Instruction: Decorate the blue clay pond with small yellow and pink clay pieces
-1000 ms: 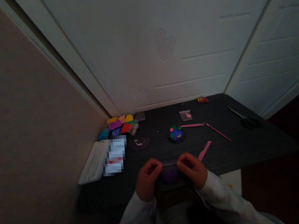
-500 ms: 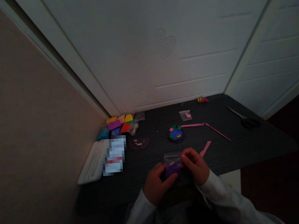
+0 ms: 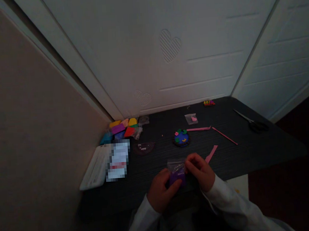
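Note:
A small clear zip bag [image 3: 177, 173] with purple clay in its lower part is held upright over the table's front edge. My left hand [image 3: 163, 191] grips its lower left side, thumb across the front. At the bag's upper right edge, my right hand [image 3: 200, 171] pinches with thumb and forefinger. Just beyond stands a round blue clay piece [image 3: 181, 139] with a dark rim and green, pink and yellow bits on it. A flat pink tool [image 3: 211, 153] lies partly behind my right hand.
Several bagged clay blocks [image 3: 118, 128] are piled at the back left, near a white packet [image 3: 96, 168]. A dark half-round protractor [image 3: 144, 148] lies nearby. Two thin pink tools [image 3: 225, 135] and scissors [image 3: 251, 120] rest rightward. A bag with pink clay [image 3: 191, 119] lies behind.
The zip bag has tilted and shifted slightly left in my hands. My right fingers have moved a little left with its edge. The things on the table stay put.

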The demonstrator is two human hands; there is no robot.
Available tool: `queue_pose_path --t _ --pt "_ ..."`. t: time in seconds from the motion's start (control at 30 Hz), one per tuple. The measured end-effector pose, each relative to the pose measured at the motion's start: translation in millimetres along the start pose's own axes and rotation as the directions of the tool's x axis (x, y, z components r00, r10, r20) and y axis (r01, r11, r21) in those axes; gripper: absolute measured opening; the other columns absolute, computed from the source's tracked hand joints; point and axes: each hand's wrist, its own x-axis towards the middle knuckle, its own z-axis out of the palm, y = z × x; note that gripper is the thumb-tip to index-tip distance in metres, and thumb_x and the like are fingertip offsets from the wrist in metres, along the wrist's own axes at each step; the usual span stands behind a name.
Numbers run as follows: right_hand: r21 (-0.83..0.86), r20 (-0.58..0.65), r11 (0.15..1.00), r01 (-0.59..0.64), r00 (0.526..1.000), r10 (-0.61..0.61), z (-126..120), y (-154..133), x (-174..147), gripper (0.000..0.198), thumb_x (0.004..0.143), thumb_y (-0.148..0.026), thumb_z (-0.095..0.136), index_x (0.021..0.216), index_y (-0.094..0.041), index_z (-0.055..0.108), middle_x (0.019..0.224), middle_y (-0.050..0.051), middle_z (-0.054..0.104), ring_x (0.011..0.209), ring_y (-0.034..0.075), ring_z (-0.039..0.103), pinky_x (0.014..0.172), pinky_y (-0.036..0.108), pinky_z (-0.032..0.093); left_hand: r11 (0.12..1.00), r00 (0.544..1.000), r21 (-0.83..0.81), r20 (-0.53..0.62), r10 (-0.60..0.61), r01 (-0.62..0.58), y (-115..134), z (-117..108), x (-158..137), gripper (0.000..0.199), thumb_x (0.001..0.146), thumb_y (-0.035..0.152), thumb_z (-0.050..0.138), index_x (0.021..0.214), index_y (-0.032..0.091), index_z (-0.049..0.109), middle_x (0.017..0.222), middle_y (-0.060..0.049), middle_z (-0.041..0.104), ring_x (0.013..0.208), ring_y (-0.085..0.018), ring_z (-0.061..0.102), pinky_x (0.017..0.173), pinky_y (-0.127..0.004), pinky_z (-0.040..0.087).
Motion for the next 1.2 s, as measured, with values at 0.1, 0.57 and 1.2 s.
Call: queue_pose_path --t 0.1,0.57,1.2 --pt "-0.007 -0.008 1.0 0.006 1.0 -0.006 0.2 0.9 -0.4 0.019 0.075 -0.037 0.049 0.074 -0.019 0.045 0.059 -0.003 0.048 0.057 0.009 0.047 0.056 0.023 0.037 1.0 1.0 -0.02 0.0 -0.018 0.018 -0.1 0.5 -0.2 0.026 0.073 0.03 0.05 0.095 0.02 0.059 0.096 -0.006 0.06 0.088 -0.02 0.052 0.079 -0.029 0.039" --pt "0.09 -0.034 0.995 0.029 0.999 -0.026 -0.9 4.6 2.3 0.017 0.076 -0.036 0.048 0.074 -0.02 0.042 0.058 -0.004 0.049 0.055 0.008 0.047 0.055 0.023 0.037 0.999 0.998 -0.046 -0.068 -0.013 0.01 2.1 -1.3 -0.7 0.022 0.071 0.033 0.05 0.064 0.017 0.062 0.063 -0.003 0.058 0.067 -0.017 0.052 0.067 -0.027 0.041" --pt "0.057 -0.032 0.998 0.039 0.999 -0.037 0.1 5.1 1.8 0.015 0.078 -0.034 0.046 0.075 -0.02 0.042 0.059 -0.005 0.046 0.056 0.008 0.044 0.056 0.021 0.036 0.998 1.0 0.064 -0.003 0.009 -0.009 -5.1 -2.1 -1.7 0.026 0.073 0.036 0.049 0.063 0.016 0.061 0.066 -0.003 0.057 0.066 -0.014 0.05 0.063 -0.025 0.039"
